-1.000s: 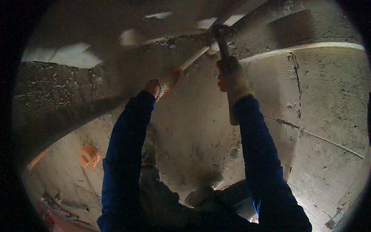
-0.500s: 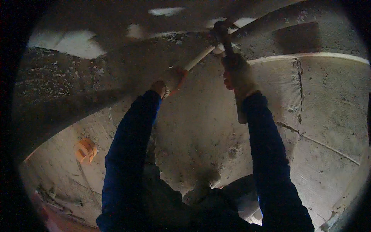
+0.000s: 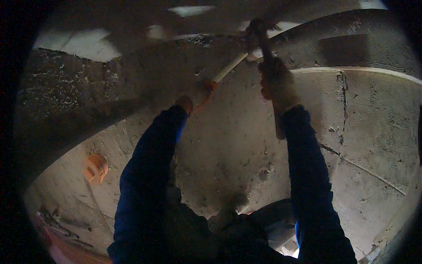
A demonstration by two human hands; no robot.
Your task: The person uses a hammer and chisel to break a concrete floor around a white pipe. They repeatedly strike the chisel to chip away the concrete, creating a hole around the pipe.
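Right grip (image 3: 278, 83) on hammer (image 3: 263, 42) — left grip (image 3: 198, 93), chisel (image 3: 229, 67)

Two tools (image 3: 228, 68) (image 3: 269, 75) (one orange fitting (image 3: 95, 168))

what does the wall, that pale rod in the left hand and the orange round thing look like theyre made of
Wall: likely concrete or rough plaster, matte grey, pitted and cracked.
Pale rod, gripped by the left hand: smooth and off-white, perhaps plastic pipe or a wooden handle; too dim to settle.
Orange round thing: probably moulded plastic, judging by its even colour and ribbed rim.
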